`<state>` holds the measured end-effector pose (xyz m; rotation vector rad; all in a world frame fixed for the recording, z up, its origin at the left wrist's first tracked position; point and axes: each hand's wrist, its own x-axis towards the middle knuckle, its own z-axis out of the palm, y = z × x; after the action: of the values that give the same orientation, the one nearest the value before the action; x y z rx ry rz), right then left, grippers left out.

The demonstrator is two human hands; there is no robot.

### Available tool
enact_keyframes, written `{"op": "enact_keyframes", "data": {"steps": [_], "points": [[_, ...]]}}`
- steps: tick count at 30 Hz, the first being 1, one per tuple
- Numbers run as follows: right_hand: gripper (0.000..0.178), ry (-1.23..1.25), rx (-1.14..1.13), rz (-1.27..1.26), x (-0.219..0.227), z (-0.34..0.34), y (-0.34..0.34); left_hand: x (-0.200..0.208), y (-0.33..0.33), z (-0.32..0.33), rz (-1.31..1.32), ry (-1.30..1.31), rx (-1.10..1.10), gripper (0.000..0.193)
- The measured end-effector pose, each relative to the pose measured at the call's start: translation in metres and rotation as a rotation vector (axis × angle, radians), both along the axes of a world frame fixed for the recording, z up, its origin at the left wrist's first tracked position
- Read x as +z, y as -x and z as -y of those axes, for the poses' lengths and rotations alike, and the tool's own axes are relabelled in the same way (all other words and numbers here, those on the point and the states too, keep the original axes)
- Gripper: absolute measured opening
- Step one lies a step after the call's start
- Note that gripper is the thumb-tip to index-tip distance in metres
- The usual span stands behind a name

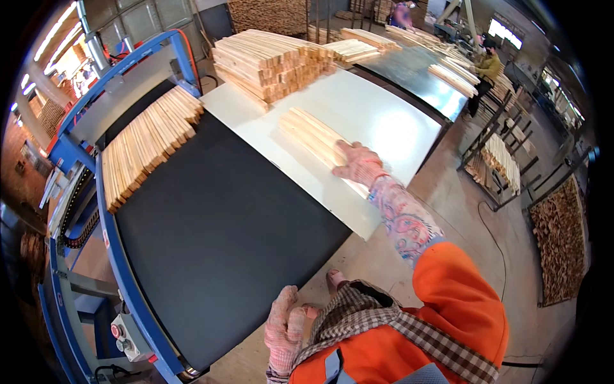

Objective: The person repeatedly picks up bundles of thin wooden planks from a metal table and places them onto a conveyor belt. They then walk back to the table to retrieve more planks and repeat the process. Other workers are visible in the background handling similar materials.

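Note:
My right hand (pixel 360 163), in a pinkish knitted glove, reaches over a row of pale wooden strips (pixel 312 136) on the white tabletop (pixel 396 134). Its thumb and fingers span the near part of the row and grip it from above. My left hand (pixel 284 329), gloved alike, is beside the front edge of the black conveyor belt (pixel 224 237). Nothing shows in it, and its fingers are partly apart. Across the belt's far end, a slanted row of wooden strips (pixel 150 144) lies packed side by side.
A tall stack of wooden strips (pixel 272 61) stands at the back of the white tabletop. The blue machine frame (pixel 118 256) borders the belt on the left, with a control box (pixel 128 336) low down. Racks of wood (pixel 502 160) stand right; a person (pixel 489 70) works farther back.

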<state>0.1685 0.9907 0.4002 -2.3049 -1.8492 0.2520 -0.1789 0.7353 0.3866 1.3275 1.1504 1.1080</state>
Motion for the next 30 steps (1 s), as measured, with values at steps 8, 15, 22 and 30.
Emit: {"op": "enact_keyframes", "data": {"steps": [8,15,22,30], "points": [[0.101,0.003,0.060,-0.056,0.000,-0.006,0.012,-0.020,-0.014,-0.005,0.149,0.136,0.093,0.046],[0.077,-0.509,-0.194,-0.441,-0.025,0.096,-0.106,-0.019,-0.062,0.012,0.248,0.217,-0.213,0.059],[0.079,0.272,-0.550,-0.379,-0.249,0.373,-0.279,-0.030,-0.216,0.011,0.253,0.347,-0.491,0.058],[0.060,0.670,-0.327,-0.825,-0.244,0.441,-0.278,-0.052,-0.391,-0.015,0.141,0.449,-0.892,0.047]]}}
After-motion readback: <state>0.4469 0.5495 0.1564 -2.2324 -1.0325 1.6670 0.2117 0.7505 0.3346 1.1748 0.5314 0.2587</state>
